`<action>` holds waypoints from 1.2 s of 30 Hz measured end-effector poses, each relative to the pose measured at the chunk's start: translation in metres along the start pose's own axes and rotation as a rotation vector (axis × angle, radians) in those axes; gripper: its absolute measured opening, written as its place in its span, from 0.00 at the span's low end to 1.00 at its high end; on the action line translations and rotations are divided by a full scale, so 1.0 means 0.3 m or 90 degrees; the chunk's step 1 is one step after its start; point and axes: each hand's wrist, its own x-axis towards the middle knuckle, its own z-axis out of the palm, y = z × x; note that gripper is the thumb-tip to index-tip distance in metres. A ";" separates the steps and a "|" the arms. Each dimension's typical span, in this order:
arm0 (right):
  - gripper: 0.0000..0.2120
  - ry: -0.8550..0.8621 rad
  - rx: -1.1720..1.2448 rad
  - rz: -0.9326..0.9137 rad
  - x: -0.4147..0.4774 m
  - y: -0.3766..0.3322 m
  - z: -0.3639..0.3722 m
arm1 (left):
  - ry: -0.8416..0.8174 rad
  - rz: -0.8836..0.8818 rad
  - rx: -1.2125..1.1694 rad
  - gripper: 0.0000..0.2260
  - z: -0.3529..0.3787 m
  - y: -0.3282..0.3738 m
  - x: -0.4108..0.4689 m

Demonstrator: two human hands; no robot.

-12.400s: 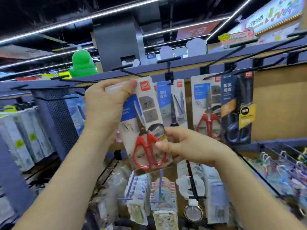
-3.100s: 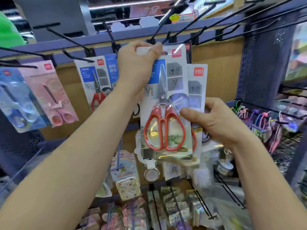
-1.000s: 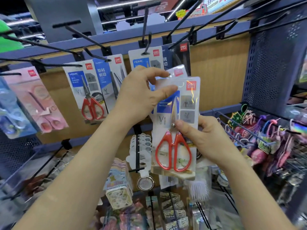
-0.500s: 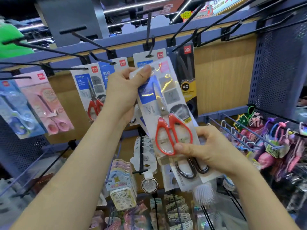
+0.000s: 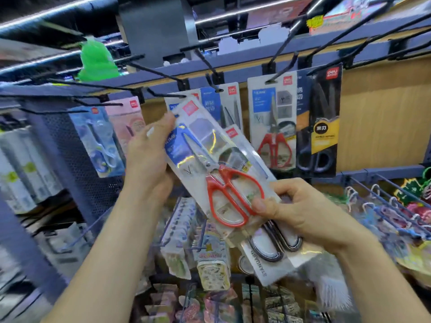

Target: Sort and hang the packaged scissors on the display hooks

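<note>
Tilted scissors pack (image 5: 202, 145) (handles lower-right).

Red "deli" logo at the top right corner of the hanging black scissors pack (image 5: 319, 122). Same pack: the round badge reads "黑刃", and the left strip shows "切" with the characters above it cut off. Hanging red-handled pack (image 5: 271, 127): red logo square at top and blue panel, both too blurred to read. Lower held pack (image 5: 263, 266): "STANDARD" along its edge. Front held pack (image 5: 210, 145): red logo and blue label blurred, with a "V" mark below them.
</note>
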 end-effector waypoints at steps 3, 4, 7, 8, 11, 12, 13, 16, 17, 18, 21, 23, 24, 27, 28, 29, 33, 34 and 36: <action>0.14 0.015 -0.017 -0.006 0.056 -0.004 0.065 | -0.006 0.066 0.001 0.08 -0.017 0.065 0.027; 0.14 0.019 -0.015 -0.010 0.074 -0.002 0.088 | -0.005 0.087 0.012 0.08 -0.018 0.085 0.039; 0.13 0.055 0.001 -0.031 0.128 -0.003 0.156 | 0.011 0.128 0.057 0.08 -0.024 0.132 0.084; 0.12 0.066 0.003 -0.037 0.146 -0.005 0.176 | 0.015 0.143 0.070 0.08 -0.028 0.144 0.102; 0.13 0.086 0.013 -0.043 0.187 -0.007 0.217 | 0.011 0.191 0.104 0.08 -0.038 0.180 0.144; 0.13 0.087 0.011 -0.041 0.195 -0.007 0.227 | 0.011 0.196 0.117 0.10 -0.046 0.190 0.159; 0.12 0.085 0.010 -0.037 0.199 -0.005 0.235 | 0.013 0.190 0.122 0.11 -0.054 0.198 0.168; 0.11 0.083 0.014 -0.033 0.189 0.005 0.251 | -0.010 0.140 0.138 0.07 -0.069 0.208 0.173; 0.12 0.085 0.017 -0.031 0.184 0.011 0.254 | -0.029 0.119 0.139 0.06 -0.067 0.207 0.169; 0.13 0.089 0.023 -0.029 0.180 0.015 0.259 | -0.045 0.088 0.131 0.05 -0.063 0.205 0.165; 0.23 0.130 0.021 -0.023 0.188 0.044 0.271 | -0.056 -0.009 0.078 0.08 -0.051 0.200 0.163; 0.34 0.156 0.006 -0.014 0.199 0.048 0.293 | -0.058 -0.020 0.053 0.10 -0.063 0.181 0.155; 0.38 0.159 0.003 -0.014 0.204 0.048 0.305 | -0.069 -0.001 0.069 0.14 -0.080 0.160 0.140; 0.41 0.170 -0.002 -0.004 0.224 0.039 0.326 | -0.132 0.077 0.219 0.30 -0.158 0.077 0.038; 0.36 0.180 -0.011 -0.004 0.227 0.038 0.322 | -0.155 0.084 0.249 0.30 -0.175 0.051 0.018; 0.29 0.188 -0.020 -0.003 0.225 0.041 0.313 | -0.154 0.082 0.252 0.29 -0.188 0.030 0.018; 0.03 0.308 -0.067 -0.011 0.182 0.051 0.240 | -0.063 0.118 0.299 0.25 -0.201 -0.011 0.118; 0.03 0.346 -0.071 -0.018 0.164 0.053 0.214 | -0.052 0.123 0.319 0.26 -0.201 -0.029 0.146; 0.05 0.409 -0.089 -0.029 0.132 0.055 0.165 | -0.051 0.095 0.326 0.26 -0.193 -0.073 0.190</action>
